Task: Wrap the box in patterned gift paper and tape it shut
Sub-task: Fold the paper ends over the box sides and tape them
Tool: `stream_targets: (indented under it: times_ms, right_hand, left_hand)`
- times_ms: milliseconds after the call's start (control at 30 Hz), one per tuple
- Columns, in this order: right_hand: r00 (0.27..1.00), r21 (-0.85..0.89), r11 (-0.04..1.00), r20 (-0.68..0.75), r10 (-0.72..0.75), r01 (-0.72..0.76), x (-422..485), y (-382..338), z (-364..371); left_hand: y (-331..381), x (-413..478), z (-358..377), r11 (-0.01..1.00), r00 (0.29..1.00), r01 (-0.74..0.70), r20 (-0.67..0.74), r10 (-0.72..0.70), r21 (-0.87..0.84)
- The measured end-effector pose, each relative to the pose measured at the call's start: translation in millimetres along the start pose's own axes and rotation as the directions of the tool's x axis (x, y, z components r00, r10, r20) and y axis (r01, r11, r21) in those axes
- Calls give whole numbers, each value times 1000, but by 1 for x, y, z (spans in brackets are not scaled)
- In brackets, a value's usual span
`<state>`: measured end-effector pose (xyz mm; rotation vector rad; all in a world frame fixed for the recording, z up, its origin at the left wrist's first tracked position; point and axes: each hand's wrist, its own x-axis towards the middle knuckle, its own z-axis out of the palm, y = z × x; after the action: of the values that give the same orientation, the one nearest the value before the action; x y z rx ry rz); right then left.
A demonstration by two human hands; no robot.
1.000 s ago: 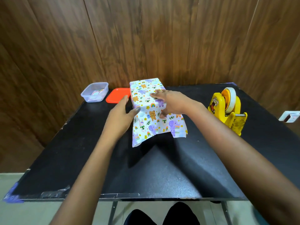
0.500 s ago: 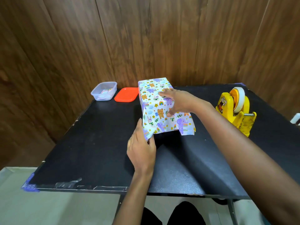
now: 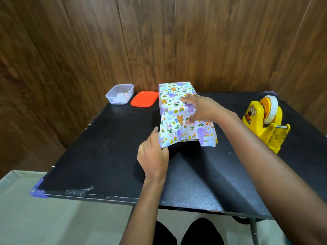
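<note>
Box [image 3: 174, 96] sits back-centre on the black table [image 3: 106, 147], long axis running away from the person, far end near the wood-panel wall [image 3: 88, 41]. Gift paper [image 3: 178, 121] w/ animal + rainbow print covers its top & left side; the near end isn't closed, and the paper hangs past it as a loose flap sloping down toward the table.

R hand [image 3: 201, 110] lies on the box top at the near-right edge, fingers straight & spread, thumb down over the front. L hand [image 3: 153, 152] is at the flap's near-left corner, thumb & fingers closed on the paper edge in a pinch, back of hand facing the cam.

Yellow tape dispenser [image 3: 265, 128] stands well apart to the right, tape roll [image 3: 270, 107] loaded. Red lid [image 3: 144, 99] lies flat just left of the box; clear plastic container [image 3: 120, 93] is beside the lid, further left, w/ small items inside, too small to ID.
</note>
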<state>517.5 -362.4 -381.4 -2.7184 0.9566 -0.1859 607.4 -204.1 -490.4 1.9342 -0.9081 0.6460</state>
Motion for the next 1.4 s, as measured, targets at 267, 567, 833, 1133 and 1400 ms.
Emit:
stream_targets:
  times_ms: [267,567,833,1133,1400]
  right_hand:
    - [1000,-17,1000,-8,3,-3,1,-1,2]
    - [999,34,999,-33,-25,26,-2,-1,-1]
    - [998,51,999,-60,8,-5,-3,-1,5]
    - [997,40,999,-73,22,-19,-1,0,7]
    - [999,-51,999,-47,15,-17,-6,-3,7]
  left_hand:
    - [-4,0,2,982,988,151,27,-149,-110]
    - [-33,-4,-10,891,790,416,558,-255,-181]
    - [-11,15,2,974,813,224,544,-207,34]
    - [-15,17,-2,982,861,149,504,-72,-116]
    - [-45,9,-55,984,766,138,643,-31,-117]
